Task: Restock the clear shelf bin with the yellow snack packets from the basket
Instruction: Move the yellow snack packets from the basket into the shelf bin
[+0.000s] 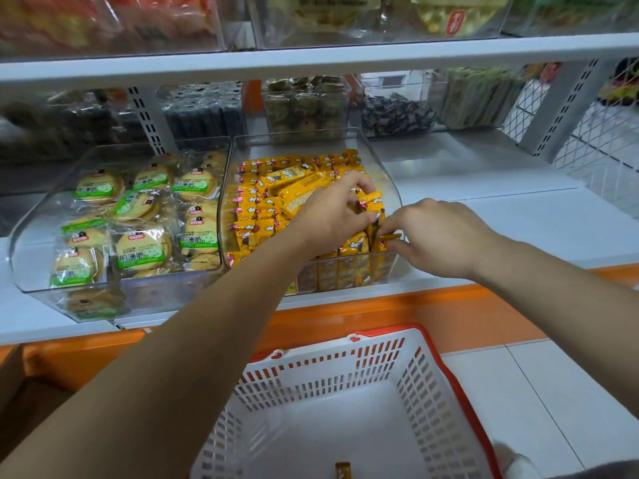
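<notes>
The clear shelf bin (389, 174) on the white shelf holds many yellow snack packets (262, 216), some standing in rows, some lying loose on top. My left hand (332, 212) reaches into the bin and its fingers curl round a yellow packet (371, 198) near the right wall. My right hand (439, 236) is at the bin's front right corner, its fingertips pinching the top of a standing packet (387, 238). The white basket with a red rim (432, 368) sits below on the floor. One yellow packet (343, 471) lies on its bottom.
A second clear bin (31, 236) of green-labelled round biscuits stands to the left. More bins of dark snacks (394, 115) line the back of the shelf. An orange ledge (449, 316) runs under the shelf, and a cardboard box (14, 392) is at lower left.
</notes>
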A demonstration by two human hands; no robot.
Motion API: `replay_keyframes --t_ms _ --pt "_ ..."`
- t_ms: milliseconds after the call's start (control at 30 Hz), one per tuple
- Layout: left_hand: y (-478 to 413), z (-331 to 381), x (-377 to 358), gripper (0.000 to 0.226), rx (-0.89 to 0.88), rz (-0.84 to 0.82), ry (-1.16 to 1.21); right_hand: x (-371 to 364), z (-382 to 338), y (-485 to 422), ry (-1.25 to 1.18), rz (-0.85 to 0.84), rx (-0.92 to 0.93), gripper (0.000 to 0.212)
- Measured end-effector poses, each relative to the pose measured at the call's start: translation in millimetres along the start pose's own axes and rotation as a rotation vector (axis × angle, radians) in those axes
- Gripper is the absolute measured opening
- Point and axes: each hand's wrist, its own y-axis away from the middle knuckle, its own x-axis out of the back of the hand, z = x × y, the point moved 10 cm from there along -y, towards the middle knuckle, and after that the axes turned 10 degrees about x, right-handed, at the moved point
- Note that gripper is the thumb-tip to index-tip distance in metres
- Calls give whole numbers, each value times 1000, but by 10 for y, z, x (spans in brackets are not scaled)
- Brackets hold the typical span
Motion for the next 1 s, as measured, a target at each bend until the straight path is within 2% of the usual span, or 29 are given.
replay_keyframes --t_ms 167,300,500,833,933,1000 --pt "-12 49 28 23 -38 27 1 -36 -23 24 -68 -15 35 26" --pt "-7 132 -31 23 -82 7 -96 -64 -50 33 -66 -37 50 31" --pt "-29 91 28 20 -61 55 -80 -82 -21 162 -67 22 44 36" --pt "-23 80 -34 18 -65 -35 -212 -126 -70 202 -62 -5 60 40" --pt "-17 79 -32 17 -69 -33 -212 53 -36 237 -45 132 36 37" --pt "-14 51 -32 15 -51 -47 -181 188 20 249 -85 257 2 43"
